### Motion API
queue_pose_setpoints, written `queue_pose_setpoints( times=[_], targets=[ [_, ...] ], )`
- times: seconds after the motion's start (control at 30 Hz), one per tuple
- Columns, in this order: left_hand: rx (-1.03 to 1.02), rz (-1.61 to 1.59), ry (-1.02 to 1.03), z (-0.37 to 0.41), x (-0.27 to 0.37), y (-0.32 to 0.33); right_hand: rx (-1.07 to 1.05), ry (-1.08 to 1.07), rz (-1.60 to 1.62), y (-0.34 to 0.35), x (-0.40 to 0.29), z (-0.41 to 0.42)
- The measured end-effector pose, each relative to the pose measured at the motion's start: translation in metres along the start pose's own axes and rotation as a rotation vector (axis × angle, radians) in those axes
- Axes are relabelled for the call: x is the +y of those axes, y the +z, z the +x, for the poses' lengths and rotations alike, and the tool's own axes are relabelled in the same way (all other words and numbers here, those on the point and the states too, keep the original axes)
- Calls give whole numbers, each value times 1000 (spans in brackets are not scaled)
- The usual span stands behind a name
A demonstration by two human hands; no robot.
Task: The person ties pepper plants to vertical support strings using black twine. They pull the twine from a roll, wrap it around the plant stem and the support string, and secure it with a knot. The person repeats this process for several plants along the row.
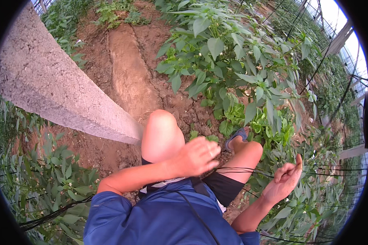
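Observation:
Several thin black cords (242,168) stretch across my lap between my two hands. My left hand (199,155), a little blurred, is above my lap with its fingers curled where the cords end at it. On the other side, my right hand (285,180) has some fingers bent in at the point where the cords draw together, and one finger points up. Its grip on them is partly hidden by the fingers. Past that hand, more black lines (325,169) run on towards the pepper plants at the right.
A rough concrete post (70,85) slants down to my bent knee (162,134). Flowering pepper plants (220,52) crowd the front right, with leafy greens (236,113) below. More plants (55,171) and a black cord bundle (58,212) are at left. A bare soil strip (130,67) runs ahead.

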State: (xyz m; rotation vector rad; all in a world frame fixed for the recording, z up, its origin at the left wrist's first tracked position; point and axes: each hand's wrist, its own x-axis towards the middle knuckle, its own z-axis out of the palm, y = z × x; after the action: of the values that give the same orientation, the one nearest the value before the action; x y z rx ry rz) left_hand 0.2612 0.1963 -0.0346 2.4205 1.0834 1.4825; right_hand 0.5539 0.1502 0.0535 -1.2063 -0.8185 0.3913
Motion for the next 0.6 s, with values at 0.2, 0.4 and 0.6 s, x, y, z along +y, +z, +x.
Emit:
queue_pose_setpoints(
  times=[0.2, 0.4, 0.6],
  targets=[
    [481, -400, -563, 114, -101, -4, 135, -127, -568, -70, 29, -31],
    [531, -635, -726, 201, -224, 20, 96, -543, -1028, -102, 27, -76],
    [687, -1079, -833, 213, -263, 53, -208, -1043, -875, -45, -3, -100]
  ],
)
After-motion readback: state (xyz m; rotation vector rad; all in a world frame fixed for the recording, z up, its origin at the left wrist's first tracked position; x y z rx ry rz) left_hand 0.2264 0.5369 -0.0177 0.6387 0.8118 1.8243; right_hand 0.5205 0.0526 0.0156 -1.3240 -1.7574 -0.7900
